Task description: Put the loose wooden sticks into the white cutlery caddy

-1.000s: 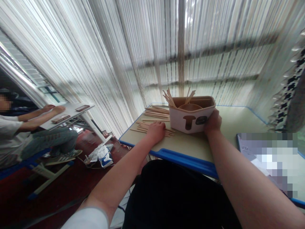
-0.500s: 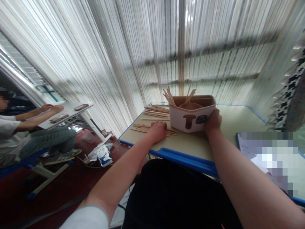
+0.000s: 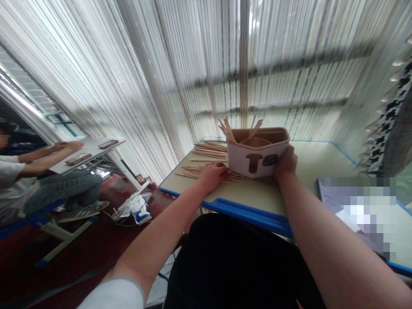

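Note:
A white and tan holder box [image 3: 257,159] stands on the desk [image 3: 257,201], with several wooden chopsticks sticking up out of its back left corner. My right hand [image 3: 285,163] grips the box's right side. Loose chopsticks [image 3: 196,172] lie spread on the desk left of the box, and a second pile [image 3: 209,150] lies behind them. My left hand [image 3: 212,175] rests palm down on the near pile, fingers curled over the sticks. Whether any stick is pinched in it is hidden.
The desk has a blue rim [image 3: 244,212]. A blurred paper or book [image 3: 354,206] lies on its right part. Curtains [image 3: 193,68] hang behind. At far left another person [image 3: 38,171] sits at a separate table [image 3: 86,150]. A white bag [image 3: 137,208] lies on the floor.
My left hand has slid slightly along the near pile of chopsticks and spread them a little to the right. My right hand stays on the box.

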The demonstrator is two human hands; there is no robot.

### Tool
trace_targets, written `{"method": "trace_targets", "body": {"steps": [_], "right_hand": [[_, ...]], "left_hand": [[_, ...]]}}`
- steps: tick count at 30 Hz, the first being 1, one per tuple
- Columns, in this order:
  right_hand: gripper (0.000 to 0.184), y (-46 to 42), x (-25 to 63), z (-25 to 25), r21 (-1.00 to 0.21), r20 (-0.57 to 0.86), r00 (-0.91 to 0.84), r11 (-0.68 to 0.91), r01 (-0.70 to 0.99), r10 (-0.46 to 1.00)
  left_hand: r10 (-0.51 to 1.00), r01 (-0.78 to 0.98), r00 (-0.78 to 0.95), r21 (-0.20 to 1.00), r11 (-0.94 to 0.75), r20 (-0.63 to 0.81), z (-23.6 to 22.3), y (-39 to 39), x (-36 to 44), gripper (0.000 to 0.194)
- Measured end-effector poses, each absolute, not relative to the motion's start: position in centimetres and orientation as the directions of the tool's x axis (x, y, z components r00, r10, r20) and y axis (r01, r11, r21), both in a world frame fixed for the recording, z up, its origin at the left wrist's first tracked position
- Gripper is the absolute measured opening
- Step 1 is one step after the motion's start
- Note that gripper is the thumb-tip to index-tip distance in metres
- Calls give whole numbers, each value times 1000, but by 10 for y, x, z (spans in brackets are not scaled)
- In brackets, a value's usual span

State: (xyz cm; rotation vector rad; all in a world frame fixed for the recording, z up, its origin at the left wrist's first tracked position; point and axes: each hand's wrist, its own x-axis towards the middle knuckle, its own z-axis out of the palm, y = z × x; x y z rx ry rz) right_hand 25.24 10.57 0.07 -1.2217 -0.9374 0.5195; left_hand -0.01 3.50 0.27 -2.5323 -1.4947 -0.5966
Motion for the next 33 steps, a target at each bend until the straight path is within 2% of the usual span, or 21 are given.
{"method": "trace_targets", "body": {"steps": [3,7,13,17,20,24,26,29,33], "right_hand": [[46,104,251,3,-956,293,607,247,161,739],[46,104,251,2,-957,289,597,249,152,748],[46,104,251,3,-958,287,585,239,160,759],[45,100,250,7,-956,295,569,234,180,768],[44,96,249,9,-950,312,554,233,210,772],[45,95,249,10,-961,277,551,210,182,787],[45,95,249,10,-959,283,545,223,175,790],[47,96,250,8,-953,304,536,250,174,788],[46,96,250,8,-955,298,537,240,178,789]], "left_hand": [[794,865,422,66,-497,438,1,35,-1,29],[781,866,418,58,-497,464,0,34,-2,28],[729,882,312,99,-460,610,11,21,6,30],[660,878,291,81,-472,693,18,10,9,31],[543,874,273,30,-484,794,26,4,7,26],[260,797,238,-34,-603,936,56,-4,8,24],[130,739,132,-10,-673,983,81,-10,10,25],[12,695,-128,98,-712,992,122,-17,14,20],[31,611,-397,289,-737,917,160,-7,17,24]]}}
